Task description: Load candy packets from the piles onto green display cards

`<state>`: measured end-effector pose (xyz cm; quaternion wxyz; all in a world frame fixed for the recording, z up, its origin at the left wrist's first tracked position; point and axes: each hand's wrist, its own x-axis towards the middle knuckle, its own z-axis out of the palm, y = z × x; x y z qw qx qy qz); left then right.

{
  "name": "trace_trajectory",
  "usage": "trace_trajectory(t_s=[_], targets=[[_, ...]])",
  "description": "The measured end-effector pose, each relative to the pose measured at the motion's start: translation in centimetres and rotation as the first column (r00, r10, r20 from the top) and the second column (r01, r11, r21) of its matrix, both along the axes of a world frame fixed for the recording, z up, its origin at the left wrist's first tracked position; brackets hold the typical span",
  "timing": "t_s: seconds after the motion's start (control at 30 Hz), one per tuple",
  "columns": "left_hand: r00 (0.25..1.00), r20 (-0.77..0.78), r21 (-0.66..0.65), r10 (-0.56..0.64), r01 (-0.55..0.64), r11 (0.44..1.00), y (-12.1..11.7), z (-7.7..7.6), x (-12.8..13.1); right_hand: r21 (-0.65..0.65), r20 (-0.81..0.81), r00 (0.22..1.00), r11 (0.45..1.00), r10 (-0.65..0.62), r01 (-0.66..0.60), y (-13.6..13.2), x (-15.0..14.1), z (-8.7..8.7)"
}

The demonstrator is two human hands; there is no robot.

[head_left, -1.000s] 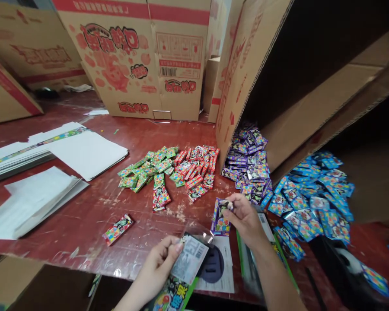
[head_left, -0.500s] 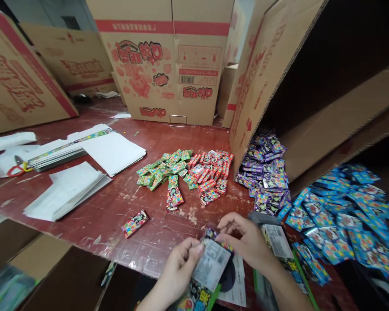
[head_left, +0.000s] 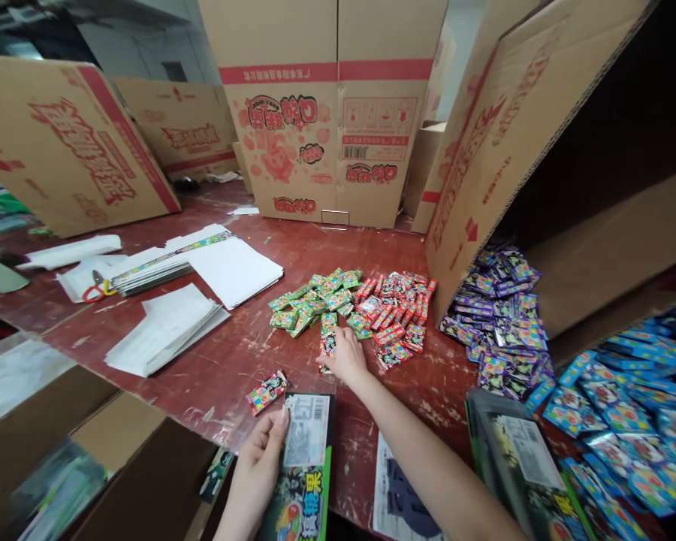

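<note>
My left hand (head_left: pixel 264 445) pinches the upper left edge of a black and green printed candy bag (head_left: pixel 301 492) with a whitish label panel. Over the table, my right hand (head_left: pixel 348 357) has its thumb and fingers around a small red candy packet (head_left: pixel 327 344) at the front of the piles; the hand partly hides it. A single red packet (head_left: pixel 267 391) lies just beyond the bag's top. Behind my right hand are a pile of green packets (head_left: pixel 315 297) and a pile of red packets (head_left: pixel 397 304), touching each other.
Purple packets (head_left: pixel 501 315) and blue packets (head_left: pixel 625 406) spill from a tipped carton (head_left: pixel 478 150) at right. More printed bags (head_left: pixel 521 458) lie by my right forearm. White paper sheets (head_left: pixel 233 270) and scissors (head_left: pixel 97 287) lie at left. A large carton (head_left: pixel 321 150) stands behind.
My right hand has left the bag's opening and reached forward to the packets. My left hand has moved left with the bag. The view has shifted.
</note>
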<state>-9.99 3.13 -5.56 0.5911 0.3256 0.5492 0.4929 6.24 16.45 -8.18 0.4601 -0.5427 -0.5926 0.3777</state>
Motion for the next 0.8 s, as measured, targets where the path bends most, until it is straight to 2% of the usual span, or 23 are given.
trace_trajectory(t_s=[0.1,0.2,0.37,0.47,0.53,0.63,0.7,0.77,0.8], targets=[[0.999,0.015,0.007,-0.030,0.030,1.000,0.0,-0.3,-1.0,-0.043,-0.044,0.999,0.999,-0.017,0.015,0.5,0.7,-0.9],[0.996,0.047,-0.010,-0.079,0.079,0.997,0.4,-0.9,-1.1,-0.072,-0.132,0.991,0.997,-0.005,-0.004,-1.7,3.2,-0.9],[0.986,0.078,0.011,-0.147,0.147,0.989,1.0,-1.3,1.3,-0.114,-0.308,0.951,0.993,-0.019,-0.017,-6.9,6.5,1.4],[0.969,0.072,0.045,-0.236,0.233,0.971,0.9,-1.0,3.2,-0.138,-0.543,0.836,0.990,-0.081,0.007,-8.3,6.9,3.5],[0.957,0.057,0.067,-0.283,0.279,0.958,0.6,-0.8,4.1,-0.116,-0.664,0.743,0.993,-0.076,-0.003,-8.6,6.9,4.8],[0.945,0.038,0.083,-0.323,0.320,0.944,0.4,-1.0,4.7,-0.079,-0.730,0.683,0.992,0.010,-0.099,-8.8,7.0,6.1],[0.945,0.036,0.086,-0.325,0.321,0.943,0.3,-1.1,4.7,-0.097,-0.758,0.652,0.986,0.015,-0.136,-9.0,7.2,6.5],[0.948,0.016,0.092,-0.316,0.314,0.945,0.2,-1.1,4.6,-0.114,-0.748,0.664,0.987,-0.008,-0.117,-9.2,7.2,6.3],[0.950,-0.002,0.097,-0.314,0.312,0.945,0.1,-0.9,4.7,-0.113,-0.719,0.694,0.989,-0.014,-0.097,-9.3,7.1,6.0]])
